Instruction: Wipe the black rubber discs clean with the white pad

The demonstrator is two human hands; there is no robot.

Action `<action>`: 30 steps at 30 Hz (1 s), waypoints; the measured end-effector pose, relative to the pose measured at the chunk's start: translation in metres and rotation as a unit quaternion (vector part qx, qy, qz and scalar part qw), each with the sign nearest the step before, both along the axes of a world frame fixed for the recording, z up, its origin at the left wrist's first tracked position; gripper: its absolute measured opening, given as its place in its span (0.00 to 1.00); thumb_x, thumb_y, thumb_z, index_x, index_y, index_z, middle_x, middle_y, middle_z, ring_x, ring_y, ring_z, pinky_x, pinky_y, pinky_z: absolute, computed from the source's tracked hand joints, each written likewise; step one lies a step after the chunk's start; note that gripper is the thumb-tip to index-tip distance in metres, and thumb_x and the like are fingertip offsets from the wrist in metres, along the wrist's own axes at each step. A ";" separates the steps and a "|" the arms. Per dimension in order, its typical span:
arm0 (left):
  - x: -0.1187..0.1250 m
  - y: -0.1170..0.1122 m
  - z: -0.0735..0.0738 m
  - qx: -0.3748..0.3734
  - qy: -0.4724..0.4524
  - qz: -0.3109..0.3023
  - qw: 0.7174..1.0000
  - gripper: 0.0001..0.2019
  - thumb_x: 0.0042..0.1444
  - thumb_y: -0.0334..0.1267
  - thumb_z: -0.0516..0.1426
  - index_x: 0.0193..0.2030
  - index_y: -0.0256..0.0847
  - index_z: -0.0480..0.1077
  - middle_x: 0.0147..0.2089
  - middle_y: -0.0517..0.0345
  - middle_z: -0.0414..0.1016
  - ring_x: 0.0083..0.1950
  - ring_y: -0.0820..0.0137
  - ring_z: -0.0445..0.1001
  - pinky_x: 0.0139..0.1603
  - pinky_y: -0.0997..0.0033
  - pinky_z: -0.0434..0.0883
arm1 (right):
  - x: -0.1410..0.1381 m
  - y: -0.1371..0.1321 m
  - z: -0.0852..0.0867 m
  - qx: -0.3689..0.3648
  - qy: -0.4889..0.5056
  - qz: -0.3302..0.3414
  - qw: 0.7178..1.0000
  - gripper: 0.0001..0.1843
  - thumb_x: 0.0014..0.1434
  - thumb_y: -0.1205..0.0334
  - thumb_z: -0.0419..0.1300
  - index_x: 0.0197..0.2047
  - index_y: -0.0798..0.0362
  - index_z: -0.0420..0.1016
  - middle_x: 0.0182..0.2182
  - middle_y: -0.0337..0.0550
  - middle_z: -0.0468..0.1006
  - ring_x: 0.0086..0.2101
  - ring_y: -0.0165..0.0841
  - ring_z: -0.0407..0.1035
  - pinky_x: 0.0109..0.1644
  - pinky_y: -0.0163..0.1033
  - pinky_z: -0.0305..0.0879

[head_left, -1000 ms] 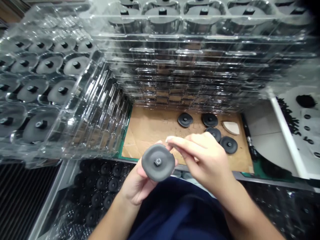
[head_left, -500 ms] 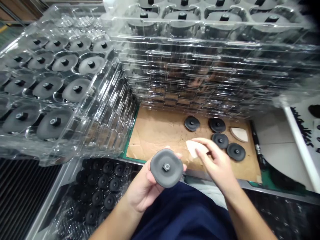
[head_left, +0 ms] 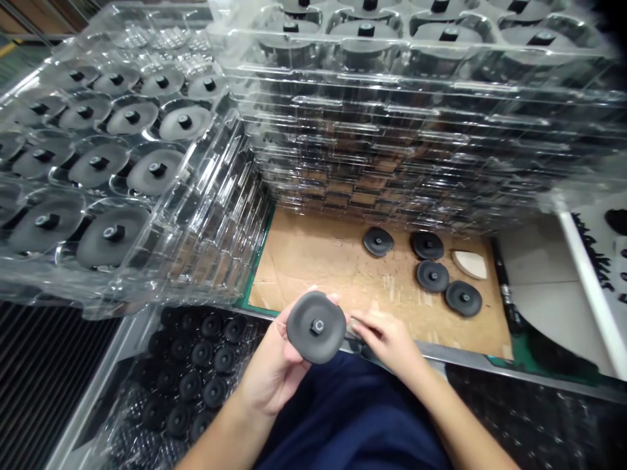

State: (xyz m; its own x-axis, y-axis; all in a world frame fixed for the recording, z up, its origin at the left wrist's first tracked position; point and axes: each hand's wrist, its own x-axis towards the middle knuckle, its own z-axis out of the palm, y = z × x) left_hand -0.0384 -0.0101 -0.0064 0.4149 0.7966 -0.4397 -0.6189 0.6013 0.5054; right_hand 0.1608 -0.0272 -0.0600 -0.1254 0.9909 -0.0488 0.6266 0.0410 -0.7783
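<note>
My left hand (head_left: 274,372) holds up a grey rounded disc (head_left: 316,326) with a small nut at its centre, face toward me, just in front of the table's edge. My right hand (head_left: 392,343) is right beside the disc, low at the table's front edge, its fingers drawn together and pointing left. Whatever those fingers hold is hidden. Several more dark discs (head_left: 432,275) and a white wedge-shaped piece (head_left: 470,264) lie on the brown cardboard sheet (head_left: 304,261), beyond my right hand.
Tall stacks of clear plastic trays filled with discs stand at the left (head_left: 122,163) and across the back (head_left: 416,130). A bin of small black discs (head_left: 196,372) sits below at the left. A white tray rim (head_left: 588,281) is at the right.
My right hand held a white wedge piece half a second ago, then dropped toward me to the table's front edge; the piece no longer shows. The left hand and disc barely moved.
</note>
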 end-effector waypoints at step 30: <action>0.021 0.005 0.008 0.014 -0.085 -0.013 0.996 0.26 0.41 0.45 0.67 0.50 0.45 0.72 0.46 0.58 0.79 0.46 0.61 0.78 0.48 0.67 0.76 | 0.001 0.004 -0.004 0.083 0.032 -0.155 0.984 0.15 0.62 0.61 0.52 0.47 0.54 0.75 0.44 0.51 0.71 0.37 0.34 0.70 0.38 0.40 0.70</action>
